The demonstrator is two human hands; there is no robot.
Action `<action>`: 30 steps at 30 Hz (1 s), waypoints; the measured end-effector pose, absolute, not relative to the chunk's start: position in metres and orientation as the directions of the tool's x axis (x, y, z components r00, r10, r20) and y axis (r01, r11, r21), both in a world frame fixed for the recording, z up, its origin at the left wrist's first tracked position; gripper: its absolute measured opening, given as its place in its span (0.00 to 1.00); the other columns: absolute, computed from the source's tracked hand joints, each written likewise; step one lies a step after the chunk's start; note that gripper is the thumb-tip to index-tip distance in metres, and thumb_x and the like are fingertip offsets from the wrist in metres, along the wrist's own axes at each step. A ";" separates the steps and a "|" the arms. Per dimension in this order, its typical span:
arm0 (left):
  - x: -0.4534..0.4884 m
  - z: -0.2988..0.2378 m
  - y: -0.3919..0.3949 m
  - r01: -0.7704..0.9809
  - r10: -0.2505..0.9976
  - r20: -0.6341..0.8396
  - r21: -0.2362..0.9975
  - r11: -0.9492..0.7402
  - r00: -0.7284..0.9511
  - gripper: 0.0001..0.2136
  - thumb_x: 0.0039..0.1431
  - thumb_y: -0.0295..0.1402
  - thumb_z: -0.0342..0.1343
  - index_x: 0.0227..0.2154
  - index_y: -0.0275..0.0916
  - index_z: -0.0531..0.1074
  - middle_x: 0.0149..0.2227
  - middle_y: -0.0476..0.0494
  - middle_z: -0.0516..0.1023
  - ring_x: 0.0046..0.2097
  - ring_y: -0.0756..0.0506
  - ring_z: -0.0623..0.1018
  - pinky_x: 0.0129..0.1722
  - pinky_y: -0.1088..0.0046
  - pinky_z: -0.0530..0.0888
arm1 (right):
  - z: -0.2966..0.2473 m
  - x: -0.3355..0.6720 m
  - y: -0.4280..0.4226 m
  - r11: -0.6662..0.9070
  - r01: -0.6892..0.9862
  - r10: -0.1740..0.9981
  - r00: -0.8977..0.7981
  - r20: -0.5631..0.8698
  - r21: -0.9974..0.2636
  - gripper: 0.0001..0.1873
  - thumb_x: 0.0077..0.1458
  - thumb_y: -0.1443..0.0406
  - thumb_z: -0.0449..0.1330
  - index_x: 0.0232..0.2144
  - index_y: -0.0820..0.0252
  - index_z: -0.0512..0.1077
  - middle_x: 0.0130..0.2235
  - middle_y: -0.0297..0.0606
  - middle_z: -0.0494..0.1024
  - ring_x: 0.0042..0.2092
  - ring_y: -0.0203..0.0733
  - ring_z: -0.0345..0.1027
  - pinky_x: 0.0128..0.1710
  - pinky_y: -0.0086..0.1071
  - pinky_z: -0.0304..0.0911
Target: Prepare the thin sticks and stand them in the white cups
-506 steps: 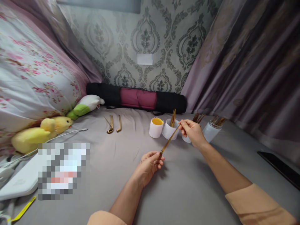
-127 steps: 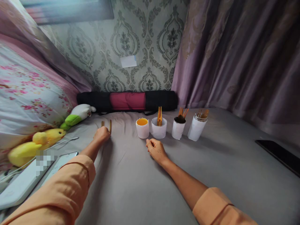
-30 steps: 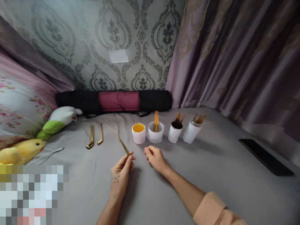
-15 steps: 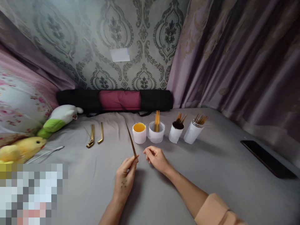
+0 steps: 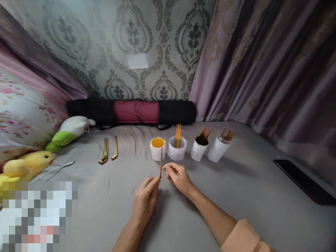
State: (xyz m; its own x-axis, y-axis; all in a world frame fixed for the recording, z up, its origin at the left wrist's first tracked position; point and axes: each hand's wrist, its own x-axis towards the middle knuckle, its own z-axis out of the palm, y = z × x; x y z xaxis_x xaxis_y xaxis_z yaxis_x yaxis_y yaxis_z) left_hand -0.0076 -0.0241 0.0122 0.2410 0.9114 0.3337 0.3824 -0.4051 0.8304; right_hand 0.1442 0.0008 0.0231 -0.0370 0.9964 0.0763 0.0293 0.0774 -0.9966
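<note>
My left hand (image 5: 147, 196) pinches the lower end of a thin brown stick (image 5: 161, 154) between thumb and fingers. The stick points up and away, and its upper part crosses in front of a white-wrapped cup (image 5: 157, 153) with a yellow-orange inside. Beside the stick is my right hand (image 5: 179, 177), its fingers loosely curled with nothing visible in them. Its fingertips come close to the stick; whether they touch it I cannot tell. A second white cup (image 5: 177, 154) holds several upright yellowish sticks (image 5: 177, 134).
Further right, a white-wrapped cup (image 5: 198, 151) and a leaning white-wrapped jar (image 5: 217, 150) hold brown sticks. Several bent gold straws (image 5: 105, 152) lie left on the grey sheet (image 5: 105, 203). A dark phone (image 5: 304, 180) is at right; plush toys (image 5: 33, 163) and a white cable (image 5: 60, 167) are at left.
My left hand has moved right, and the stick has swung from leaning left to nearly upright in view, close to my right fingertips. The view has shifted slightly.
</note>
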 end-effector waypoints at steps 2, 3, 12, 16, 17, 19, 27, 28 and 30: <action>-0.009 0.007 -0.023 0.409 0.894 0.346 0.800 -0.440 0.284 0.15 0.58 0.32 0.45 0.46 0.45 0.70 0.38 0.40 0.72 0.38 0.47 0.71 0.39 0.75 0.67 | 0.025 0.144 0.001 0.078 0.016 0.996 -0.035 0.078 -0.997 0.19 0.54 0.53 0.49 0.31 0.63 0.69 0.19 0.29 0.62 0.18 0.27 0.53 0.17 0.23 0.51; -0.009 0.005 -0.023 0.423 0.885 0.353 0.782 -0.458 0.305 0.15 0.58 0.32 0.44 0.46 0.45 0.69 0.38 0.40 0.71 0.39 0.47 0.71 0.39 0.75 0.67 | 0.026 0.144 0.001 0.077 0.008 0.996 -0.036 0.077 -0.997 0.19 0.54 0.52 0.49 0.31 0.63 0.69 0.19 0.29 0.62 0.18 0.27 0.52 0.17 0.23 0.51; -0.011 0.004 -0.024 0.502 0.838 0.362 0.678 -0.538 0.409 0.16 0.59 0.30 0.41 0.47 0.43 0.67 0.38 0.39 0.70 0.39 0.47 0.70 0.39 0.73 0.67 | 0.029 0.145 -0.001 0.042 -0.049 0.999 -0.025 0.043 -0.998 0.21 0.54 0.51 0.48 0.32 0.63 0.69 0.21 0.30 0.63 0.19 0.27 0.53 0.18 0.23 0.51; -0.010 0.005 -0.024 0.539 0.844 0.341 0.656 -0.529 0.413 0.16 0.60 0.31 0.40 0.46 0.43 0.68 0.36 0.40 0.70 0.38 0.48 0.70 0.37 0.74 0.67 | 0.027 0.146 0.000 0.060 -0.023 0.998 -0.018 0.060 -0.998 0.21 0.54 0.51 0.48 0.31 0.63 0.69 0.20 0.30 0.63 0.19 0.28 0.54 0.18 0.23 0.51; -0.010 0.005 -0.024 0.550 0.847 0.336 0.649 -0.525 0.412 0.16 0.60 0.31 0.40 0.46 0.43 0.68 0.36 0.40 0.70 0.37 0.48 0.70 0.37 0.74 0.67 | 0.026 0.145 0.001 0.063 -0.017 0.998 -0.017 0.063 -0.998 0.21 0.53 0.51 0.49 0.31 0.63 0.69 0.20 0.30 0.63 0.19 0.28 0.54 0.18 0.23 0.50; -0.010 0.004 -0.023 0.567 0.851 0.327 0.640 -0.519 0.410 0.16 0.60 0.31 0.40 0.46 0.43 0.68 0.35 0.41 0.69 0.37 0.48 0.70 0.36 0.75 0.67 | 0.026 0.145 0.001 0.065 -0.009 0.998 -0.011 0.065 -0.998 0.20 0.53 0.52 0.50 0.31 0.62 0.69 0.20 0.30 0.63 0.19 0.28 0.54 0.18 0.24 0.51; -0.010 0.001 -0.022 0.549 0.872 0.320 0.681 -0.484 0.372 0.14 0.60 0.32 0.41 0.42 0.41 0.69 0.32 0.42 0.68 0.34 0.49 0.69 0.35 0.74 0.66 | 0.026 0.143 0.002 0.072 0.018 0.997 0.006 0.072 -0.997 0.17 0.51 0.54 0.54 0.29 0.63 0.68 0.19 0.29 0.62 0.18 0.28 0.52 0.17 0.24 0.49; -0.009 0.002 -0.022 0.532 0.876 0.317 0.702 -0.474 0.363 0.14 0.60 0.32 0.41 0.42 0.41 0.69 0.32 0.42 0.68 0.34 0.49 0.69 0.35 0.75 0.66 | 0.026 0.143 0.002 0.070 0.021 0.998 0.005 0.070 -0.997 0.17 0.51 0.54 0.54 0.29 0.63 0.68 0.19 0.29 0.62 0.18 0.28 0.52 0.17 0.24 0.49; -0.007 0.005 -0.023 0.491 0.888 0.307 0.747 -0.448 0.343 0.13 0.60 0.32 0.41 0.41 0.41 0.70 0.31 0.42 0.69 0.33 0.49 0.69 0.34 0.75 0.66 | 0.026 0.143 0.002 0.069 0.025 0.998 0.003 0.069 -0.997 0.17 0.51 0.53 0.54 0.29 0.63 0.68 0.19 0.29 0.62 0.18 0.28 0.52 0.17 0.24 0.49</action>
